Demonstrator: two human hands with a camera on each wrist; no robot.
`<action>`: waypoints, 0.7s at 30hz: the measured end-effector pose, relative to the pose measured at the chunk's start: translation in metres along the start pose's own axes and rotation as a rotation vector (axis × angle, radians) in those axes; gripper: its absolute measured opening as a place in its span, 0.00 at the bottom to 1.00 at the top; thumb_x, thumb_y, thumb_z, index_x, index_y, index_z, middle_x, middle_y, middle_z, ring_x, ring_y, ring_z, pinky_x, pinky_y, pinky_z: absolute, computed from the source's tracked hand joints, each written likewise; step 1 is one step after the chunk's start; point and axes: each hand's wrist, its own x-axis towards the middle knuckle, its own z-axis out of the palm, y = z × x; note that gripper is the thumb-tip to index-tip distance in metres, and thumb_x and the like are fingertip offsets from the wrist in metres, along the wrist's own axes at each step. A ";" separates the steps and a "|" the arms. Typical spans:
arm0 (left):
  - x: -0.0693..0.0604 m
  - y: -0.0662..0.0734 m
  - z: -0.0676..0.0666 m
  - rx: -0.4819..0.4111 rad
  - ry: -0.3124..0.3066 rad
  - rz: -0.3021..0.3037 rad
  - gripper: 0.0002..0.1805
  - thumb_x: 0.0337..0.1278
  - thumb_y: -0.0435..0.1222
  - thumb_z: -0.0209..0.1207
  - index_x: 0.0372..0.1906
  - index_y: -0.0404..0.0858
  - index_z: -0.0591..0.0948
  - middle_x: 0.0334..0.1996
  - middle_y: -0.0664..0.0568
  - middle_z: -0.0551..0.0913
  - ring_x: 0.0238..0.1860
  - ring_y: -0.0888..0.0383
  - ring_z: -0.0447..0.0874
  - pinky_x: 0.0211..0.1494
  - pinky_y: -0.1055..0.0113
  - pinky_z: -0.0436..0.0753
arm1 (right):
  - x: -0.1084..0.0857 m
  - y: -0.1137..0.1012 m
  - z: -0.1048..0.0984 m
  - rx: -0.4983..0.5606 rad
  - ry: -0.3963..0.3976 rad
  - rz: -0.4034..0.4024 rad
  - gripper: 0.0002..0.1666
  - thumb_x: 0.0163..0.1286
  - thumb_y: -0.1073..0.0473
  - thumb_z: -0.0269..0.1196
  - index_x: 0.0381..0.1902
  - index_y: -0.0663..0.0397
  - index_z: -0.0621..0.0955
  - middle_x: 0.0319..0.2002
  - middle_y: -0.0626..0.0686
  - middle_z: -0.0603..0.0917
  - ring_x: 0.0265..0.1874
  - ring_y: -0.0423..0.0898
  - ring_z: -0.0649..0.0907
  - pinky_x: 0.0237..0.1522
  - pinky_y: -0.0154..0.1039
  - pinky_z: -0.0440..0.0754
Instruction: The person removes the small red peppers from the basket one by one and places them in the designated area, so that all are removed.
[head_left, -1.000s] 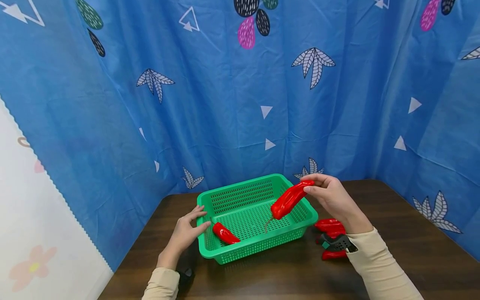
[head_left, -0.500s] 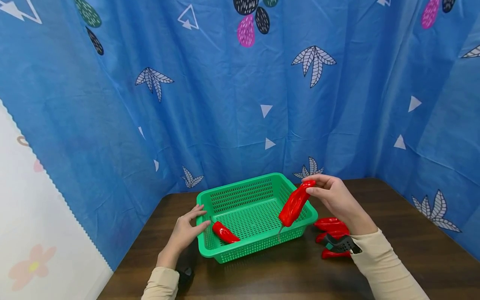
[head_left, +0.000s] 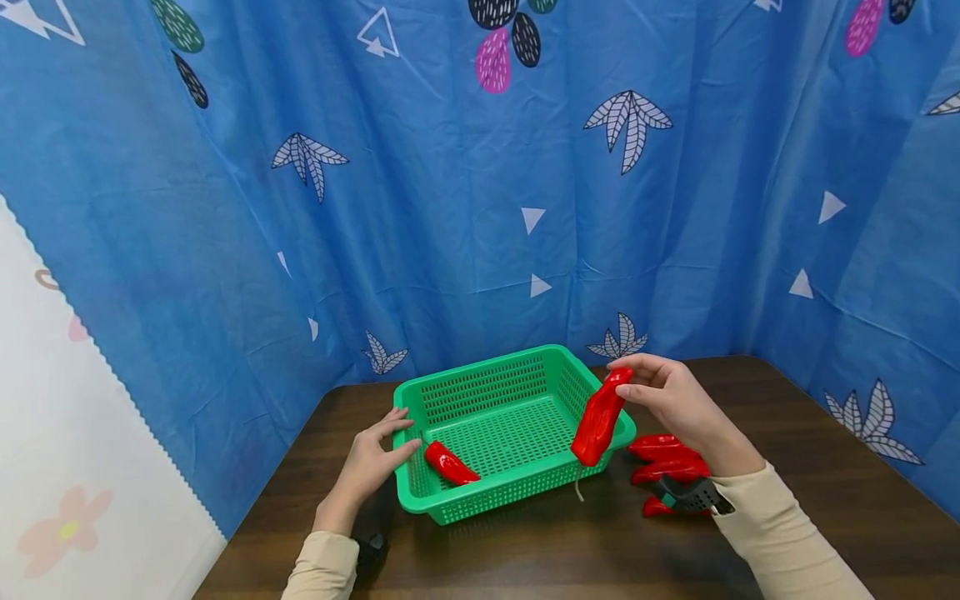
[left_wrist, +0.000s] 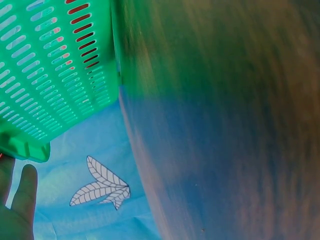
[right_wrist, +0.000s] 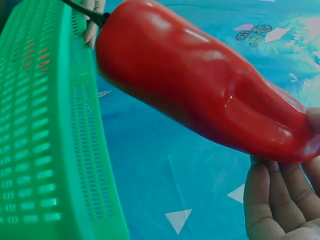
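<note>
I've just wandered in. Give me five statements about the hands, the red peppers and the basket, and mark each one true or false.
1. The right hand holds a red bell-shouldered pepper by its narrow end. True.
2. The stem of that pepper points downward. True.
3. Three peppers lie inside the green plastic basket. False: a single red pepper shows inside it.
4. The left hand is at the side of the basket farther from the right hand. True.
5. The loose peppers on the table lie to the person's left of the basket. False: they are to its right, partly hidden by the right wrist.
</note>
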 end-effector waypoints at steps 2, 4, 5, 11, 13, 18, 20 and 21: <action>0.000 0.000 0.000 -0.002 -0.002 -0.004 0.28 0.60 0.45 0.68 0.62 0.36 0.81 0.72 0.49 0.72 0.79 0.48 0.57 0.76 0.37 0.60 | -0.001 0.002 0.000 0.019 -0.012 -0.006 0.13 0.71 0.64 0.63 0.52 0.49 0.81 0.43 0.42 0.87 0.42 0.41 0.86 0.47 0.32 0.87; 0.000 0.000 0.000 -0.005 -0.006 -0.007 0.28 0.60 0.45 0.68 0.62 0.36 0.81 0.72 0.49 0.72 0.79 0.48 0.57 0.76 0.37 0.60 | -0.002 0.003 -0.001 0.050 -0.031 -0.021 0.13 0.71 0.67 0.62 0.51 0.49 0.80 0.43 0.42 0.87 0.41 0.41 0.86 0.46 0.33 0.88; 0.000 0.000 0.000 -0.005 -0.007 -0.009 0.28 0.60 0.45 0.68 0.62 0.36 0.81 0.72 0.49 0.72 0.79 0.48 0.57 0.76 0.37 0.60 | -0.002 0.004 -0.002 0.066 -0.043 -0.030 0.13 0.71 0.67 0.61 0.50 0.49 0.79 0.42 0.42 0.87 0.41 0.41 0.87 0.46 0.33 0.88; 0.001 -0.001 -0.001 -0.004 -0.014 -0.002 0.28 0.60 0.45 0.68 0.62 0.36 0.81 0.72 0.48 0.72 0.79 0.47 0.56 0.76 0.36 0.60 | -0.003 0.007 -0.006 0.121 -0.072 -0.062 0.10 0.72 0.70 0.60 0.47 0.52 0.76 0.41 0.43 0.87 0.38 0.40 0.87 0.45 0.33 0.88; 0.001 -0.001 -0.001 -0.005 -0.015 0.000 0.28 0.60 0.45 0.68 0.62 0.36 0.81 0.72 0.48 0.71 0.79 0.47 0.56 0.76 0.36 0.60 | -0.003 0.008 -0.007 0.111 -0.067 -0.058 0.10 0.72 0.69 0.60 0.47 0.53 0.77 0.41 0.43 0.87 0.38 0.40 0.87 0.45 0.34 0.88; 0.001 -0.002 -0.001 -0.005 -0.013 0.001 0.28 0.60 0.45 0.68 0.61 0.36 0.81 0.72 0.49 0.72 0.79 0.47 0.57 0.76 0.37 0.61 | -0.007 0.009 -0.009 0.072 -0.071 -0.035 0.10 0.72 0.68 0.61 0.48 0.53 0.77 0.40 0.43 0.87 0.39 0.41 0.88 0.44 0.36 0.89; 0.001 -0.002 -0.001 -0.003 -0.012 0.004 0.28 0.60 0.45 0.68 0.61 0.35 0.81 0.72 0.48 0.72 0.79 0.47 0.57 0.76 0.37 0.61 | -0.009 0.010 -0.010 0.060 -0.073 -0.030 0.10 0.72 0.68 0.61 0.48 0.54 0.77 0.40 0.44 0.87 0.39 0.41 0.88 0.43 0.37 0.89; 0.001 -0.002 -0.001 0.000 -0.012 0.006 0.28 0.60 0.45 0.68 0.61 0.35 0.81 0.72 0.48 0.72 0.79 0.47 0.56 0.76 0.37 0.61 | -0.009 0.010 -0.011 0.055 -0.074 -0.029 0.10 0.72 0.68 0.60 0.49 0.54 0.77 0.40 0.44 0.87 0.39 0.41 0.88 0.43 0.37 0.89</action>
